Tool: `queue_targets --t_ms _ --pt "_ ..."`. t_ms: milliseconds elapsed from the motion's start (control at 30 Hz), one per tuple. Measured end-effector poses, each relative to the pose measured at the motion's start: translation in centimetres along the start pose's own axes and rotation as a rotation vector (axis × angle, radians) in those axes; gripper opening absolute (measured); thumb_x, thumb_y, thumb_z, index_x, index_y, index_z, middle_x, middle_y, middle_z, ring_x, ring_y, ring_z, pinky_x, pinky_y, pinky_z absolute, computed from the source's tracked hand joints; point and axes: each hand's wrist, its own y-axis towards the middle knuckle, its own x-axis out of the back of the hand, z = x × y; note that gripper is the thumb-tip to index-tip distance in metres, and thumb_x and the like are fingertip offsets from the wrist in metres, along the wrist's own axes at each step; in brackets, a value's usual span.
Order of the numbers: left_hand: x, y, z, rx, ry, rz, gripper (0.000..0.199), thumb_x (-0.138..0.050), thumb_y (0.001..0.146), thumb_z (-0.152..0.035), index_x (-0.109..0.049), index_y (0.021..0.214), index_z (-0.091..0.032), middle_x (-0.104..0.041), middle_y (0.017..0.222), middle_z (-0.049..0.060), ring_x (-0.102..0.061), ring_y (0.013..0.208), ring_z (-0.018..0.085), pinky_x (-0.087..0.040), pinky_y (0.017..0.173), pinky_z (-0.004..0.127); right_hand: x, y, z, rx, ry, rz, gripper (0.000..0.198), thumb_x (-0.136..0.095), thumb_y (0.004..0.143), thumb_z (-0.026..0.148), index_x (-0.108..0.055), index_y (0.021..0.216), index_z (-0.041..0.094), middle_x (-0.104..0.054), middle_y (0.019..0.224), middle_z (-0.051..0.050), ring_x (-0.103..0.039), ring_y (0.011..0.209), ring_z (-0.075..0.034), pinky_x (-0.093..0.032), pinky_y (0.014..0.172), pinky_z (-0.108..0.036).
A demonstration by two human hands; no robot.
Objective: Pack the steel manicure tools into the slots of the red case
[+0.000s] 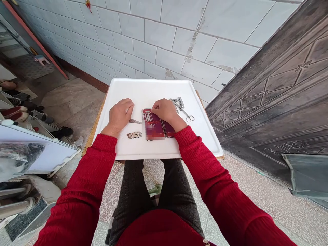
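An opened manicure case (155,123) with a dark red lining lies on the white tabletop, with several slim metal tools (148,118) in its left half. My right hand (167,110) reaches over the case, thumb and fingers pinched at its top edge; what they grip is hidden. To the left, my left hand (120,114) rests with curled fingers, and I cannot make out what is in them. A flat metal tool (135,121) sticks out beside that hand toward the case. Nail clippers (134,135) lie below it. Past my right hand are small scissors (189,118) and more clippers (180,102).
The white tabletop (143,89) has a raised rim and stands close to a tiled wall (159,34). A dark patterned door (256,99) is on the right. At the left are a rack with shoes (15,114) and a white panel (33,136).
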Motion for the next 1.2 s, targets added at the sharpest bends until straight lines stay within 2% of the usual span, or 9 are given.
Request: queue_targets --t_ms 200,367,433,700,833,933,1067,1200 --pt "0.0 0.0 -0.2 0.011 0.006 0.001 0.034 -0.046 0.102 -0.031 -0.079 0.104 -0.024 -0.077 0.121 0.005 -0.070 0.116 0.026 -0.057 0.097 0.040 -1.0 0.2 0.2 -0.024 -0.112 0.023 0.015 -0.070 0.089 0.025 -0.074 0.076 0.019 -0.077 0.084 -0.009 -0.064 0.075 -0.021 -0.045 0.067 -0.031" --pt "0.2 0.0 -0.4 0.005 0.004 0.013 0.034 -0.046 0.103 -0.031 -0.079 0.104 -0.022 -0.077 0.123 0.006 -0.071 0.115 0.026 -0.056 0.097 0.040 -1.6 0.4 0.2 -0.017 -0.124 0.004 0.007 -0.069 0.090 0.021 -0.076 0.088 0.020 -0.078 0.093 -0.009 -0.068 0.084 -0.024 -0.049 0.073 -0.033" --pt "0.2 -0.1 -0.4 0.002 -0.003 0.010 0.034 -0.046 0.103 -0.031 -0.078 0.105 -0.022 -0.076 0.124 0.007 -0.071 0.115 0.026 -0.056 0.097 0.039 -1.6 0.3 0.3 -0.004 -0.115 0.004 0.009 -0.068 0.090 0.019 -0.076 0.093 0.021 -0.079 0.097 -0.009 -0.069 0.089 -0.025 -0.050 0.076 -0.033" --pt "0.0 0.0 -0.3 0.027 0.000 0.022 0.034 -0.046 0.103 -0.032 -0.079 0.107 -0.022 -0.075 0.127 0.006 -0.070 0.118 0.027 -0.055 0.099 0.040 -1.5 0.1 0.5 -0.012 -0.134 0.045 0.017 -0.062 0.090 0.015 -0.078 0.092 0.019 -0.079 0.097 -0.009 -0.069 0.090 -0.026 -0.051 0.077 -0.034" --pt "0.0 0.0 -0.3 0.020 0.004 0.019 0.033 -0.046 0.103 -0.031 -0.078 0.106 -0.022 -0.076 0.125 0.006 -0.070 0.115 0.027 -0.055 0.096 0.040 -1.1 0.2 0.3 0.006 -0.085 0.045 0.011 -0.065 0.089 0.016 -0.076 0.088 0.018 -0.077 0.091 -0.007 -0.067 0.085 -0.022 -0.048 0.074 -0.032" --pt "0.0 0.0 -0.2 0.005 0.010 0.009 0.033 -0.046 0.104 -0.031 -0.078 0.105 -0.022 -0.076 0.123 0.005 -0.070 0.114 0.026 -0.055 0.094 0.039 -0.3 -0.1 -0.3 0.061 0.063 0.115 0.001 -0.072 0.086 0.018 -0.073 0.086 0.017 -0.074 0.085 -0.003 -0.064 0.077 -0.017 -0.045 0.071 -0.030" --pt "-0.2 0.0 -0.1 -0.014 0.015 -0.007 0.033 -0.046 0.103 -0.030 -0.078 0.103 -0.022 -0.077 0.121 0.006 -0.070 0.111 0.026 -0.054 0.092 0.039 0.4 -1.4 -1.7 0.162 0.241 0.289 0.022 -0.083 0.072 0.015 -0.070 0.089 0.018 -0.069 0.084 0.002 -0.059 0.072 -0.013 -0.043 0.069 -0.027" --pt "-0.1 -0.1 -0.3 -0.028 0.018 -0.004 0.031 -0.047 0.104 -0.029 -0.077 0.104 -0.022 -0.077 0.122 0.006 -0.070 0.111 0.026 -0.054 0.087 0.038 0.3 -2.7 -2.9 0.246 0.231 0.298 0.031 -0.086 0.065 0.012 -0.070 0.091 0.018 -0.067 0.091 0.002 -0.054 0.075 -0.013 -0.040 0.069 -0.027"
